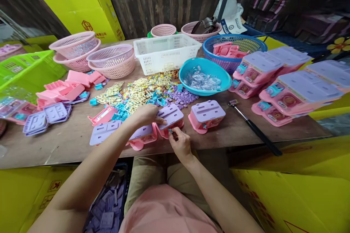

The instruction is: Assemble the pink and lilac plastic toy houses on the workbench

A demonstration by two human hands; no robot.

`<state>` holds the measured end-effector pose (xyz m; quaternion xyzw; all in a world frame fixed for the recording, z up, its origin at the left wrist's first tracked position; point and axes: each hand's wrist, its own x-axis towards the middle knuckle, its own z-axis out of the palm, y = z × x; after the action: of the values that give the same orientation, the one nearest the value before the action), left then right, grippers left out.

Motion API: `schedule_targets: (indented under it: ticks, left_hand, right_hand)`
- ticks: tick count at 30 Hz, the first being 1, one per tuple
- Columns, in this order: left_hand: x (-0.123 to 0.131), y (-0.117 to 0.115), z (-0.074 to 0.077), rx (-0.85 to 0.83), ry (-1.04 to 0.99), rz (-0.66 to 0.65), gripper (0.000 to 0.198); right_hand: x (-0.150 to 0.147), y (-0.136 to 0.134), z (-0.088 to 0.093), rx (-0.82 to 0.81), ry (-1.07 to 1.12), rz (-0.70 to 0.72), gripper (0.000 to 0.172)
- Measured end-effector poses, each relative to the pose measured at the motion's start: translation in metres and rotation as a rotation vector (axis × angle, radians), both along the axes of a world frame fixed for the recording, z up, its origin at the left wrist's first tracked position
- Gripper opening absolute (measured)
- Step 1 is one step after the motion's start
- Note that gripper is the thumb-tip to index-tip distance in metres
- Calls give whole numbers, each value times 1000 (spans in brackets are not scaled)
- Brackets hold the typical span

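Pink cloth on the person's lap (164,207) is filling the bottom of the view, and just beyond it both hands are working at the near edge of the wooden table (68,145). The left hand (146,114) is lying curled over the lilac top of a pink toy unit (171,116), steadying it. The right hand (179,142) is pinching a small blue piece (170,130) against the unit's near face, fingers closed on it. The unit is sitting tilted, its long axis running left to right and angled slightly away, front face turned toward the person.

By the look of it the work is midway: one like unit (206,115) is standing just right, another (142,136) is lying just left with a loose lilac lid (105,132), and finished-looking stacks (287,87) are piling up at far right. Loose blue, yellow and purple small parts (142,94) are still lying spread behind, near a teal bowl (205,76) and a hammer (254,127).
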<state>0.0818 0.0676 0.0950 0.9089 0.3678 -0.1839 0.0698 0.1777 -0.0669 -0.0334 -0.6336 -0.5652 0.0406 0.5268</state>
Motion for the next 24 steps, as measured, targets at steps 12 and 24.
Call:
schedule_targets:
  ticks: [12, 24]
  left_hand:
    - [4, 0, 3, -47, 19, 38, 60]
    - [3, 3, 1, -46, 4, -7, 64]
  right_hand:
    - [-2, 1, 0, 25, -62, -13, 21]
    - [-2, 1, -3, 50, -158, -37, 22]
